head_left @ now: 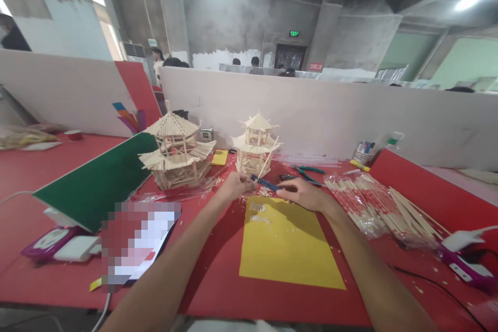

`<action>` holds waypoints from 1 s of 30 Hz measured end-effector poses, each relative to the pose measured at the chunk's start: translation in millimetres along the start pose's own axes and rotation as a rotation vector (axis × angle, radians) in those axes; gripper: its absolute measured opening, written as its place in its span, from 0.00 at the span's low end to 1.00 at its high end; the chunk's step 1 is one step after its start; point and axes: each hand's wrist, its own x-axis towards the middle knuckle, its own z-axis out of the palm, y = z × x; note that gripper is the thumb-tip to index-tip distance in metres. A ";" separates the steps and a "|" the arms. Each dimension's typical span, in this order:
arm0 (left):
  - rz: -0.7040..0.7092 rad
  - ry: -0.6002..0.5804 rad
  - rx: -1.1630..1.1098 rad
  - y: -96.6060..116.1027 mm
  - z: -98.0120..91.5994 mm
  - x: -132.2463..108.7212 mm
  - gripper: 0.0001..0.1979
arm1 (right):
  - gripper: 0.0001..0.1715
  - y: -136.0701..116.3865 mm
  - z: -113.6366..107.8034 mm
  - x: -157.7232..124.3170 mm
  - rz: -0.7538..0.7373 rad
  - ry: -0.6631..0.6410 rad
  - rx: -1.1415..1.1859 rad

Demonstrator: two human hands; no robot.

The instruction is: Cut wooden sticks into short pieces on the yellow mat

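Observation:
My right hand (299, 193) is closed around a dark blue hand tool (267, 183), likely a cutter; its exact kind is unclear. Its tip points left, at the fingers of my left hand (238, 185), which are pinched together. A thin wooden stick (271, 154) slants up to the right from those fingertips and appears to be in their pinch. Just behind both hands stands a small two-tiered pagoda model (257, 140) of pale sticks. Under and in front of my right hand lies a yellow sheet (290, 254) with short cut stick pieces (260, 219) in rows.
A larger stick pagoda (175, 148) stands at left beside a green board (101, 181). Green-handled pliers (311, 170) lie behind my right hand. Bundled sticks in plastic (373, 205) are at right. A partly blurred tablet-like device (150, 249) and power strips (50, 244) flank my forearms.

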 end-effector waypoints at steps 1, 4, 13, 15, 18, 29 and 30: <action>0.001 -0.003 -0.001 -0.9 -0.5 0.6 0.15 | 0.25 0.3 0.5 0.3 0.001 0.003 0.003; 0.010 -0.001 0.002 -2.9 -2.3 2.5 0.16 | 0.24 1.2 2.0 1.1 0.011 0.005 0.009; 0.018 -0.007 0.040 -1.8 -3.9 2.2 0.16 | 0.25 -0.6 2.5 -0.3 0.027 0.007 -0.001; 0.023 -0.014 0.046 -1.6 -3.7 1.9 0.16 | 0.25 -0.8 2.5 -0.3 0.026 0.002 0.000; 0.016 -0.015 0.054 -2.0 -3.4 3.0 0.15 | 0.25 -1.1 2.6 -0.1 0.028 0.001 -0.009; 0.028 -0.010 0.039 -4.2 -2.9 1.8 0.17 | 0.25 -2.0 4.2 0.0 0.007 0.023 -0.039; 0.026 -0.007 0.037 -4.3 -2.7 1.7 0.17 | 0.25 -1.5 4.4 0.1 0.007 0.022 -0.042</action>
